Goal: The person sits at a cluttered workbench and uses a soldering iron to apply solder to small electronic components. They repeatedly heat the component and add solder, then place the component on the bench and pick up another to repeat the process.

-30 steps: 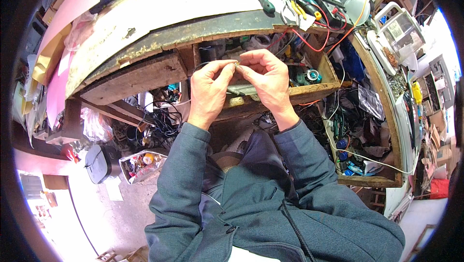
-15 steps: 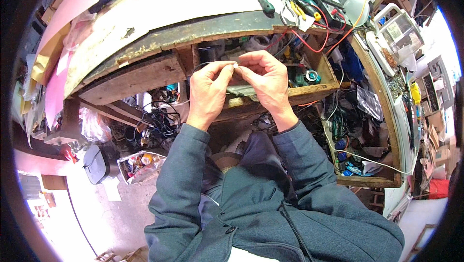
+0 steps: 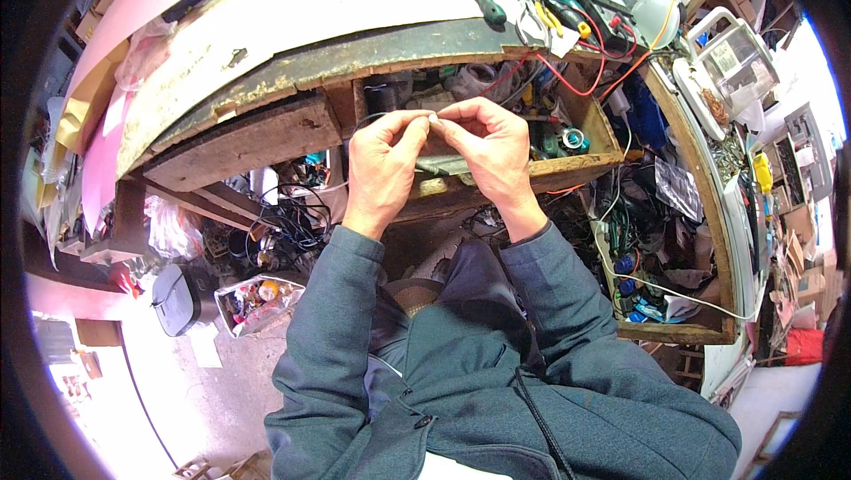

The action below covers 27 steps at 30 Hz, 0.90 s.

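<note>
Noted L hand [image 3: 383, 168] w/ thumb & index pressed tog. on small whitish piece [image 3: 433, 117]; found R hand [image 3: 496, 152] pinching same piece from opp. side, w/ other fingers loosely bent. Located piece btwn both hands, above open wooden drawer [image 3: 576, 163]. Could not ID piece: too small, mostly covered by fingertips. Could not trace thin pale cable [image 3: 335, 187] past L hand.

On my feed I log a blue-grey jacket [image 3: 620, 391] with long sleeves [image 3: 330, 303], dark button [image 3: 423, 421], black drawcord [image 3: 542, 418], and dark, possibly navy trousers [image 3: 486, 289].
</note>
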Each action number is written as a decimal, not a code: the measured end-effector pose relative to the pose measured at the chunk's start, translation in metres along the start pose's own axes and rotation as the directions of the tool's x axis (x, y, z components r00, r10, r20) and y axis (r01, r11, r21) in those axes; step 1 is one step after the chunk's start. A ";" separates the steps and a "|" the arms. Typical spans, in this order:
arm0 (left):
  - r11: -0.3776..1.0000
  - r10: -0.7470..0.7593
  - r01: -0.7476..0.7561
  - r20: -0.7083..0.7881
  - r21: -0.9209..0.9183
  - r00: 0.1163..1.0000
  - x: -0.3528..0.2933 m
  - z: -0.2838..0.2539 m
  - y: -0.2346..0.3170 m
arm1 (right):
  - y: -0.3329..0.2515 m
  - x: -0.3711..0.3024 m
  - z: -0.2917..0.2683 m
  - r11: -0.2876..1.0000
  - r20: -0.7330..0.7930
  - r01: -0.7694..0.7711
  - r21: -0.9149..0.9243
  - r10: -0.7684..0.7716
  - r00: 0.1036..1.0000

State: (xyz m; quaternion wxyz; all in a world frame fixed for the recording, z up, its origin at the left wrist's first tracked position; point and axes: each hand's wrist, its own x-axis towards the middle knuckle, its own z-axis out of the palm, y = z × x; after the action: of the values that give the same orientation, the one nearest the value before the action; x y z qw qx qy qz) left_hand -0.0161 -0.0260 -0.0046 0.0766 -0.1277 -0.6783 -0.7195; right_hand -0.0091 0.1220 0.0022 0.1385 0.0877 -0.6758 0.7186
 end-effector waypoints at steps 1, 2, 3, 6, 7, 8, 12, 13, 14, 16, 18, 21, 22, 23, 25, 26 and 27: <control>1.000 0.000 0.000 -0.002 -0.002 1.000 0.000 0.000 -0.001 | 0.001 0.000 0.000 1.000 -0.001 0.014 -0.009 -0.014 1.000; 1.000 0.001 -0.001 -0.004 -0.004 1.000 0.000 -0.001 -0.001 | 0.002 0.000 0.000 0.999 -0.003 0.028 -0.018 -0.028 1.000; 1.000 -0.005 0.005 -0.001 -0.006 1.000 0.001 -0.001 -0.002 | 0.002 0.000 0.000 0.999 0.000 0.033 -0.016 -0.033 0.999; 1.000 -0.020 0.020 0.006 -0.011 1.000 0.002 -0.002 -0.003 | 0.003 -0.002 -0.001 0.999 0.008 0.047 -0.014 -0.047 0.999; 1.000 -0.024 0.024 0.009 -0.013 1.000 0.002 -0.002 -0.004 | 0.004 -0.002 -0.001 0.999 0.009 0.052 -0.017 -0.051 0.999; 0.999 -0.028 0.028 0.012 -0.015 1.000 0.002 -0.002 -0.004 | 0.004 -0.002 -0.001 0.998 0.010 0.056 -0.020 -0.056 0.998; 1.000 -0.019 0.019 0.014 -0.011 1.000 0.002 -0.002 -0.006 | 0.002 -0.003 0.001 0.997 0.006 0.061 -0.036 -0.061 0.998; 1.000 -0.024 0.024 0.015 -0.015 1.000 0.002 -0.002 -0.004 | -0.001 -0.003 0.002 0.998 0.006 0.052 -0.028 -0.052 0.999; 0.999 -0.028 0.029 0.015 -0.018 0.999 0.001 -0.001 -0.004 | -0.002 -0.003 0.003 0.999 0.006 0.044 -0.020 -0.043 0.999; 0.999 -0.030 0.030 0.011 -0.027 0.999 0.002 -0.001 -0.004 | -0.001 -0.002 0.002 0.999 0.006 0.036 -0.006 -0.036 0.999; 0.999 -0.030 0.031 0.011 -0.029 0.999 0.002 -0.001 -0.004 | 0.000 -0.002 0.002 1.000 0.008 0.030 0.004 -0.030 1.000; 0.999 -0.030 0.030 0.015 -0.028 0.999 0.002 -0.002 -0.005 | 0.000 -0.002 0.002 1.000 0.012 0.022 0.006 -0.022 1.000; 0.999 -0.030 0.031 0.015 -0.031 0.999 0.002 -0.002 -0.005 | -0.002 -0.002 0.002 1.000 0.013 0.020 0.001 -0.020 1.000; 0.999 -0.031 0.031 0.016 -0.035 0.999 0.002 -0.002 -0.005 | -0.003 -0.002 0.002 1.000 0.013 0.018 -0.005 -0.018 1.000; 0.998 -0.038 0.039 0.024 -0.040 0.999 0.003 -0.002 -0.006 | -0.002 -0.002 0.002 1.000 0.012 0.020 0.008 -0.020 1.000; 0.998 -0.042 0.043 0.028 -0.042 0.999 0.003 -0.003 -0.006 | -0.002 -0.002 0.002 1.000 0.012 0.021 0.014 -0.021 1.000; 0.998 -0.044 0.046 0.037 -0.038 0.998 0.003 -0.003 -0.005 | -0.002 -0.002 0.002 0.999 0.016 0.009 0.031 -0.009 1.000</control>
State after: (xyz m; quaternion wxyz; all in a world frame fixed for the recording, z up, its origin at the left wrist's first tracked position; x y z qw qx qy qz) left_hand -0.0204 -0.0285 -0.0092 0.0457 -0.1267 -0.6680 -0.7318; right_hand -0.0068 0.1202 0.0040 0.1348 0.0986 -0.6654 0.7275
